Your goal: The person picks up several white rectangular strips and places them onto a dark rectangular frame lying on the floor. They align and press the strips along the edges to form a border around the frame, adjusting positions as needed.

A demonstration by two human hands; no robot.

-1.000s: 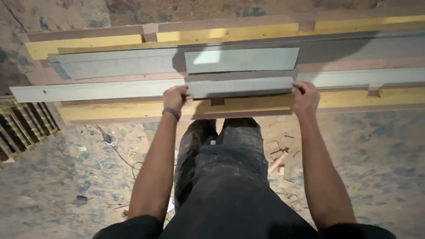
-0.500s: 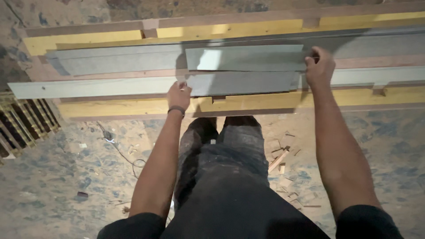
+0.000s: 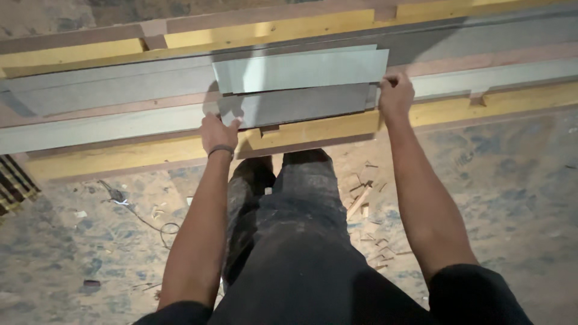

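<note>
Grey sheet-metal strips lie stacked along yellow timber beams [image 3: 313,129], and we note a short grey panel [image 3: 295,105] lying on them, with a paler panel [image 3: 301,69] just above it. Our left hand [image 3: 218,133] rests at the short panel's lower left corner, fingers curled onto its edge, a dark band on the wrist. Our right hand [image 3: 395,96] is clamped on the panel's right end, fingers closed over the edge. Both arms reach forward, nearly straight, either side of dark trousers [image 3: 301,241]. Wood offcuts [image 3: 361,201] lie scattered on the floor [image 3: 518,180] below.
</note>
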